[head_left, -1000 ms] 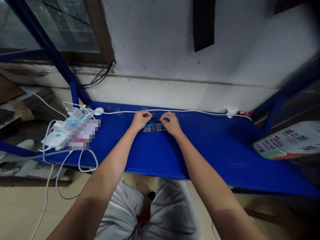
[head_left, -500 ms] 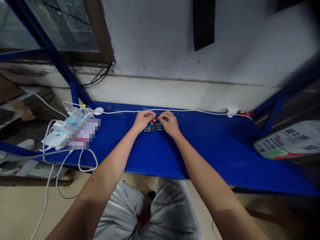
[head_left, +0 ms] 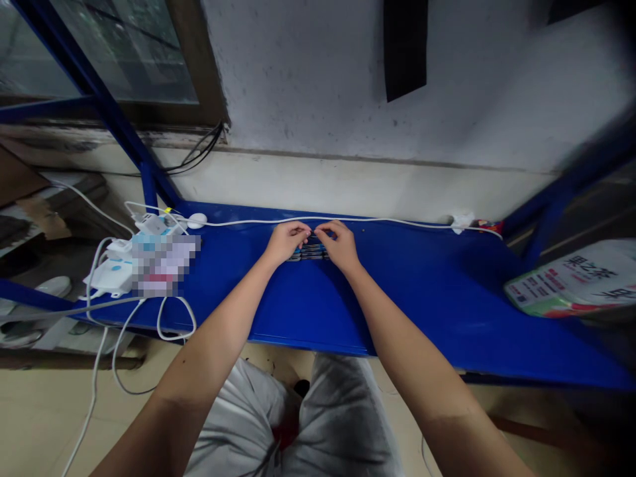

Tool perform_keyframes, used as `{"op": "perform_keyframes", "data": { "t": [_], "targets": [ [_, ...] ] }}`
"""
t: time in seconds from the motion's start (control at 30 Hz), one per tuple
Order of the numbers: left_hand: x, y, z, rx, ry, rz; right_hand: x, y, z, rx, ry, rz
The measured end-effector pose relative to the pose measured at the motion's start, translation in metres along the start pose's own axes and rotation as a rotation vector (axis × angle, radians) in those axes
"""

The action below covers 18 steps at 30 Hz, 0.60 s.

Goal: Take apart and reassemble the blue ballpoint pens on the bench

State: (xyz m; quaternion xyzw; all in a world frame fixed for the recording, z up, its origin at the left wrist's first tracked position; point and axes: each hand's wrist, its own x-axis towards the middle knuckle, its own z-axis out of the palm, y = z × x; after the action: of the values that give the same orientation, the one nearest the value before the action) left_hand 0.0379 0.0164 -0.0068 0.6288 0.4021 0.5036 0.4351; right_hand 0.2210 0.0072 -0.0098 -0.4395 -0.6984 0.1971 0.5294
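Note:
Several slim, dark, pen-like sticks [head_left: 312,252] with blue and silvery parts lie side by side across the blue shelf [head_left: 308,305]. My left hand [head_left: 287,241] is over their left end, with thumb and fingertips pinched together. Facing it, my right hand [head_left: 340,242] is pinched in the same way above their right end. The fingertips of both hands almost meet over the row. Whatever is between them is too small and too hidden to name. Both hands cover the ends of the sticks.
White power strips and plugs [head_left: 112,271] with looping cables stand at the left. A white cable [head_left: 387,220] runs along the back by the wall. At the right lies a large printed bottle or pack [head_left: 571,278], and a crumpled white piece [head_left: 462,223] is at the back right.
My fingertips have shifted very slightly, and my right hand sits a touch further right. The row of sticks stays in place.

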Motion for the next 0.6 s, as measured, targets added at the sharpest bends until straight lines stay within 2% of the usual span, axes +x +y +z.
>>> {"op": "perform_keyframes", "data": {
  "t": [0.13, 0.33, 0.6],
  "targets": [
    [0.001, -0.0014, -0.0011, -0.014, 0.022, -0.005, 0.0005, -0.0015, 0.0, -0.005, 0.011, 0.016],
    [0.0021, 0.0, -0.0043, -0.098, 0.125, -0.017, 0.0012, -0.0015, -0.0011, 0.031, 0.057, 0.081],
    [-0.0006, 0.0008, 0.0006, -0.133, 0.129, -0.027, -0.0002, -0.0049, -0.001, 0.061, 0.054, 0.128]
  ]
}}
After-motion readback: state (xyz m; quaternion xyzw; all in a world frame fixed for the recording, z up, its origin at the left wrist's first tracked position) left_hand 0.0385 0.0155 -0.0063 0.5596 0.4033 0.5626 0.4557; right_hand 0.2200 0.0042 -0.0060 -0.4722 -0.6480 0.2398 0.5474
